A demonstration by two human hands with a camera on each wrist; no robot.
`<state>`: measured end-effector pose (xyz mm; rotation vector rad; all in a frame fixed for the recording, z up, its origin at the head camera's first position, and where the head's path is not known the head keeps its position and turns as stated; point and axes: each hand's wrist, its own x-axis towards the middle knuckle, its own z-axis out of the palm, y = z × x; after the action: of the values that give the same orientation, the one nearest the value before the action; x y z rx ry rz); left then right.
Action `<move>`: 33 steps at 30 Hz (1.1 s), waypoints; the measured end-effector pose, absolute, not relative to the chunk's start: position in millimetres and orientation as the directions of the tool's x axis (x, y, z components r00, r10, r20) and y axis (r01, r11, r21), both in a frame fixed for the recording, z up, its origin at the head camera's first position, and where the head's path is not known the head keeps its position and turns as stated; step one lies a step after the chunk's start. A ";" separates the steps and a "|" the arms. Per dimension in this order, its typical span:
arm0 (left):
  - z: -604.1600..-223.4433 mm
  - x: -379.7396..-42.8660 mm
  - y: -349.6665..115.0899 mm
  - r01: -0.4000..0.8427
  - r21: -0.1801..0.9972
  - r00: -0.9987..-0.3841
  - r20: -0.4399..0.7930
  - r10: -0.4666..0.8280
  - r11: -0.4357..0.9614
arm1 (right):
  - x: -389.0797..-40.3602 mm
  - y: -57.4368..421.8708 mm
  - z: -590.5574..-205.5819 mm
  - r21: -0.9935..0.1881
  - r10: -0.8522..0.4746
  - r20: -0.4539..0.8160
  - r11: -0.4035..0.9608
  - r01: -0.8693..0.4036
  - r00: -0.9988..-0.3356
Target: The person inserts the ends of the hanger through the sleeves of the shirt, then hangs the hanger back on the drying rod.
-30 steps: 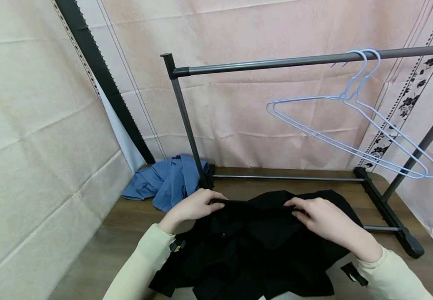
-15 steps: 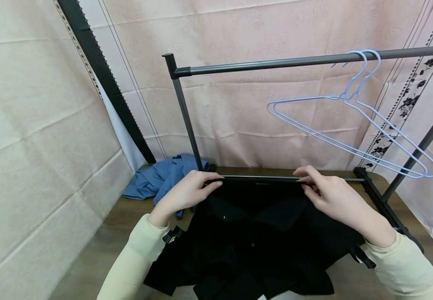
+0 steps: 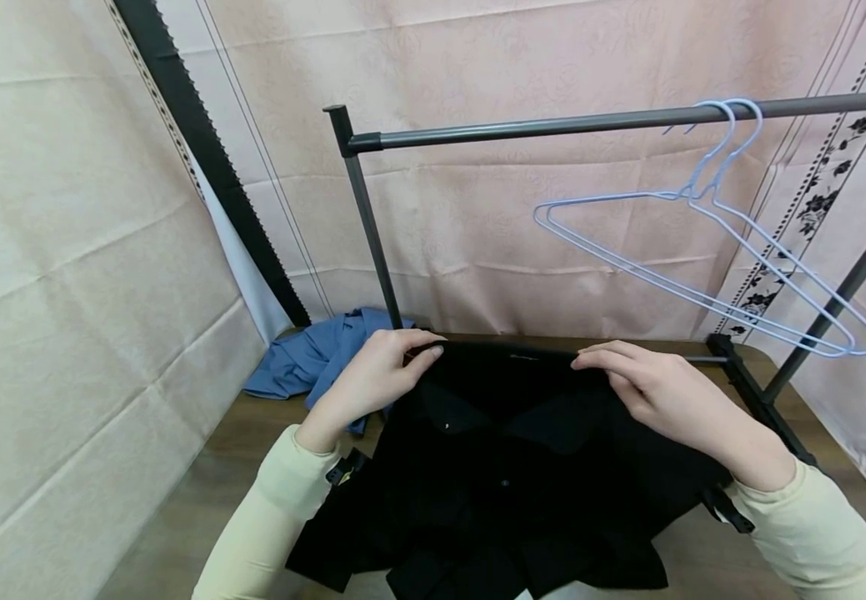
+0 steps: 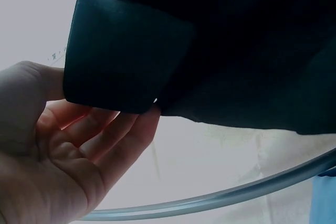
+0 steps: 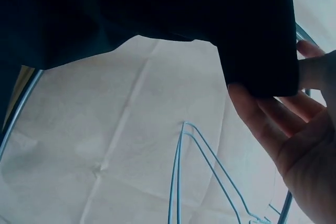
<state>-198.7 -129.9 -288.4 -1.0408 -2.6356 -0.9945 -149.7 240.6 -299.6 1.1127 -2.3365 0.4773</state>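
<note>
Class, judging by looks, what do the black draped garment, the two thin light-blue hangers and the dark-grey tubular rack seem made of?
Black draped garment: matt fabric, shown by its soft folds; the fibre can't be told.
Two thin light-blue hangers: possibly plastic-coated metal wire, smooth and evenly coloured; solid plastic isn't ruled out.
Dark-grey tubular rack: probably painted metal, given its straight tubing's sheen.

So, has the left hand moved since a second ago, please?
Yes: in the head view, the left hand moved up and left relative to the rack's left post.
</note>
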 end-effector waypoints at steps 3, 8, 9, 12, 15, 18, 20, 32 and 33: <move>-287.2 -196.6 -128.3 0.655 0.523 -0.750 0.362 0.553 0.546 | -151.8 239.1 -301.8 -0.073 -0.643 0.546 0.602 -0.795 -0.537; -286.9 -193.3 -126.0 0.679 0.510 -0.728 0.381 0.570 0.527 | -153.0 236.6 -305.3 -0.087 -0.618 0.516 0.652 -0.753 -0.594; -287.2 -193.0 -125.5 0.690 0.504 -0.718 0.388 0.578 0.519 | -153.1 236.1 -305.7 -0.085 -0.610 0.521 0.659 -0.748 -0.597; -288.7 -192.5 -123.9 0.737 0.469 -0.670 0.411 0.618 0.487 | -154.0 234.8 -306.6 -0.076 -0.590 0.555 0.666 -0.742 -0.587; -290.5 -192.1 -122.7 0.790 0.417 -0.608 0.433 0.666 0.449 | -155.7 232.7 -307.3 -0.057 -0.566 0.600 0.675 -0.736 -0.565; -291.7 -190.1 -122.6 0.828 0.376 -0.553 0.422 0.719 0.416 | -157.2 229.9 -308.2 -0.033 -0.545 0.634 0.689 -0.724 -0.549; -292.3 -188.2 -122.3 0.839 0.361 -0.534 0.395 0.748 0.408 | -157.9 228.6 -309.0 -0.026 -0.534 0.644 0.700 -0.713 -0.548; -294.1 -185.2 -115.2 0.800 0.263 -0.599 0.282 0.750 0.540 | -157.1 226.7 -307.8 -0.082 -0.540 0.551 0.724 -0.685 -0.637; -294.2 -185.7 -115.2 0.797 0.259 -0.603 0.286 0.745 0.546 | -157.2 227.1 -307.4 -0.079 -0.547 0.552 0.718 -0.692 -0.630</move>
<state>-185.7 -115.2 -294.2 -1.3225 -2.6350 -0.5514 -157.2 227.1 -307.4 0.9438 -2.4224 0.3884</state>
